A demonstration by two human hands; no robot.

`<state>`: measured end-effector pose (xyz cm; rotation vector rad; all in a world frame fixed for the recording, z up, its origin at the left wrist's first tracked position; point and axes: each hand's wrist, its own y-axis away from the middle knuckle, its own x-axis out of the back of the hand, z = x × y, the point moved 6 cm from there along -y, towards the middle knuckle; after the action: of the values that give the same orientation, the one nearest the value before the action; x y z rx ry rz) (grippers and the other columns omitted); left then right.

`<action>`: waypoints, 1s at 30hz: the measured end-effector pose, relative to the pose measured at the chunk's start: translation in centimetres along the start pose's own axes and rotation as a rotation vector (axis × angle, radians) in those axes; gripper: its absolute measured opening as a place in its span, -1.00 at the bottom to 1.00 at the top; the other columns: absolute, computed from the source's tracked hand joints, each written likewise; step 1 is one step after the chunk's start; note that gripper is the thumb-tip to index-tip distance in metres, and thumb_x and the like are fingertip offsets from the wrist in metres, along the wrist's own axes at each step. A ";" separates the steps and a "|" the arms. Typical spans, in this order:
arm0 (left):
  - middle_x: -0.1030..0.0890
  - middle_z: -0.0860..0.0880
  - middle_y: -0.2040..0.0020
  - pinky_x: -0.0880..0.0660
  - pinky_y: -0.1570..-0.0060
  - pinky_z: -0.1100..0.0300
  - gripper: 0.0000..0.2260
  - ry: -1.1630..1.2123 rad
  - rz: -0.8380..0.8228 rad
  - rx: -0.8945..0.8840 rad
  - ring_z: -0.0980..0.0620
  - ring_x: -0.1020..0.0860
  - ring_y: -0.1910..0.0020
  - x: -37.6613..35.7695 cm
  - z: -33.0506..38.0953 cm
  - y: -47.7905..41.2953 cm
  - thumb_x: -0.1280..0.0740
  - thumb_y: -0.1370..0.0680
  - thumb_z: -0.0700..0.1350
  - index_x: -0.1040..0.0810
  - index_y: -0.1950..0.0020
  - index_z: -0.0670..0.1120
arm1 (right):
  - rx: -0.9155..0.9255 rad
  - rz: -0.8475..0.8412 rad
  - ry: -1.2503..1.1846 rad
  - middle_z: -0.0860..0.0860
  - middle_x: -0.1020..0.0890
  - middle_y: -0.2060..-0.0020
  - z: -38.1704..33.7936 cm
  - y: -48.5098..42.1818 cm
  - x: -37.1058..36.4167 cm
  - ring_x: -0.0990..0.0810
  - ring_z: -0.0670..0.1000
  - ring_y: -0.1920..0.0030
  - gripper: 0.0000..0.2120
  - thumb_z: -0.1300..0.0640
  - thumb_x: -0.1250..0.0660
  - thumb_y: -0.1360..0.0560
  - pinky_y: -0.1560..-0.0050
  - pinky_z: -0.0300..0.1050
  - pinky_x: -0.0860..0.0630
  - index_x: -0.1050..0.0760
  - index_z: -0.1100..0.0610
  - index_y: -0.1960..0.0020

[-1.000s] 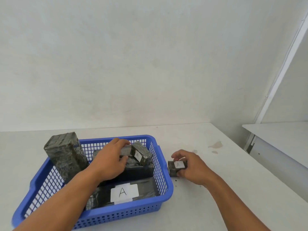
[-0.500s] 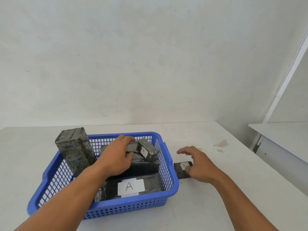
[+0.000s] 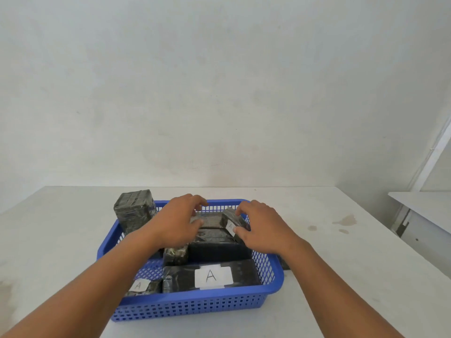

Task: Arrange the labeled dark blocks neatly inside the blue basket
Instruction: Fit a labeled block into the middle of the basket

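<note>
The blue basket (image 3: 195, 297) sits mid-table with several dark wrapped blocks in it. A tall block (image 3: 134, 211) stands upright in its back left corner. A long block with a white "A" label (image 3: 212, 276) lies along the front wall, with a small labeled block (image 3: 141, 286) to its left. My left hand (image 3: 175, 225) curls around a flat block at the back (image 3: 210, 220). My right hand (image 3: 263, 228) pinches a small tilted labeled block (image 3: 230, 219) beside it. Another small block (image 3: 284, 263) lies on the table outside the right wall, mostly hidden by my right forearm.
The white table (image 3: 341, 276) carries a few stains (image 3: 344, 220) at the right. A plain wall rises behind it. A second white table (image 3: 424, 208) stands at the far right across a gap.
My right hand let go of the small block on the table and moved left into the basket onto the tilted labeled block. My left hand stayed on the back blocks.
</note>
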<state>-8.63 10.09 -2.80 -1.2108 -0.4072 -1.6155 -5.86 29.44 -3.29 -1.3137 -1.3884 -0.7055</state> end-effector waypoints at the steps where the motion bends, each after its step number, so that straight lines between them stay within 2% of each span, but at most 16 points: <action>1: -0.52 0.08 -0.18 -0.52 -0.09 0.17 -0.64 -0.016 -0.012 0.001 0.15 -0.51 -0.09 0.1 -0.3 0.4 -0.34 -0.55 -0.07 -0.43 -0.35 0.06 | -0.002 -0.017 0.023 0.02 -0.54 -0.13 -0.1 -0.1 -0.3 -0.51 0.07 -0.10 -0.62 -0.10 -0.36 -0.50 -0.04 -0.10 -0.38 -0.42 -0.01 -0.26; 4: -0.54 0.08 -0.18 -0.54 -0.11 0.16 -0.65 -0.038 -0.023 0.001 0.14 -0.52 -0.10 0.2 -1.2 1.5 -0.35 -0.56 -0.07 -0.44 -0.35 0.05 | -0.011 -0.047 0.047 0.02 -0.58 -0.11 -0.1 -0.4 -1.0 -0.52 0.07 0.01 -0.64 -0.07 -0.37 -0.49 -0.01 -0.07 -0.41 -0.39 0.00 -0.22; 7: -0.55 0.10 -0.18 -0.52 -0.13 0.20 -0.67 -0.042 -0.036 -0.021 0.17 -0.52 -0.10 -0.1 -1.6 2.2 -0.35 -0.56 -0.04 -0.47 -0.33 0.07 | -0.022 -0.047 0.015 0.01 -0.61 -0.10 0.0 -0.6 -1.4 -0.47 0.02 0.11 -0.68 0.00 -0.36 -0.50 0.07 -0.12 -0.34 -0.36 -0.02 -0.19; 10: -0.57 0.13 -0.14 -0.50 -0.13 0.21 -0.71 -0.058 -0.039 -0.074 0.17 -0.52 -0.09 -0.4 -1.4 2.6 -0.36 -0.55 0.01 -0.53 -0.27 0.07 | -0.063 -0.051 -0.083 0.01 -0.61 -0.11 0.6 -0.7 -1.6 -0.53 0.01 0.08 -0.69 0.07 -0.38 -0.50 0.09 -0.14 -0.44 -0.38 -0.04 -0.19; 12: -0.60 0.15 -0.06 -0.51 -0.08 0.21 -0.80 -0.089 -0.044 -0.150 0.19 -0.53 -0.02 -0.8 -0.5 2.9 -0.36 -0.55 0.02 -0.60 -0.17 0.08 | -0.094 -0.033 -0.172 -0.01 -0.60 -0.11 1.0 -0.7 -1.3 -0.58 0.02 0.02 -0.68 0.12 -0.38 -0.49 0.05 -0.14 -0.51 -0.39 -0.05 -0.19; 15: -0.61 0.13 0.03 -0.45 -0.03 0.20 -0.85 -0.174 -0.107 -0.277 0.15 -0.49 0.03 -2.3 0.8 3.3 -0.32 -0.56 -0.01 -0.66 -0.04 0.05 | -0.127 -0.021 -0.280 -0.07 -0.58 -0.08 1.5 -0.8 -0.9 -0.59 -0.03 -0.05 -0.68 0.17 -0.41 -0.49 0.07 -0.26 -0.50 -0.40 -0.09 -0.13; 20: -0.63 0.12 -0.05 -0.34 -0.11 0.06 -0.78 -0.429 -0.221 -0.301 0.06 -0.39 -0.09 -4.2 0.5 3.6 -0.22 -0.59 0.03 -0.63 -0.12 0.08 | -0.146 -0.049 -0.367 -0.09 -0.62 -0.08 2.1 -0.9 -0.3 -0.61 -0.11 -0.07 -0.69 0.23 -0.45 -0.49 0.10 -0.39 -0.46 -0.44 -0.07 -0.10; 27: -0.64 0.09 -0.07 -0.35 -0.13 0.02 -0.73 -0.455 -0.220 -0.286 0.04 -0.37 -0.10 -4.7 0.1 3.5 -0.24 -0.58 0.11 -0.57 -0.22 0.08 | -0.105 -0.140 -0.382 -0.10 -0.62 -0.11 1.8 -0.3 0.4 -0.59 -0.14 -0.15 -0.70 0.28 -0.38 -0.53 -0.01 -0.39 -0.45 -0.48 -0.06 -0.13; 30: -0.62 0.08 -0.08 -0.34 -0.09 0.05 -0.70 -0.433 -0.218 -0.273 0.04 -0.37 -0.10 -4.9 -0.1 3.4 -0.25 -0.58 0.11 -0.53 -0.28 0.07 | -0.067 -0.194 -0.343 -0.11 -0.60 -0.17 1.3 0.1 0.7 -0.55 -0.13 -0.20 -0.71 0.28 -0.33 -0.57 -0.14 -0.31 -0.45 -0.49 -0.06 -0.18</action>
<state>-5.94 11.21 -8.00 -1.7863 -0.6227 -1.6234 -5.99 30.85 -3.02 -1.4113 -1.8007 -0.6809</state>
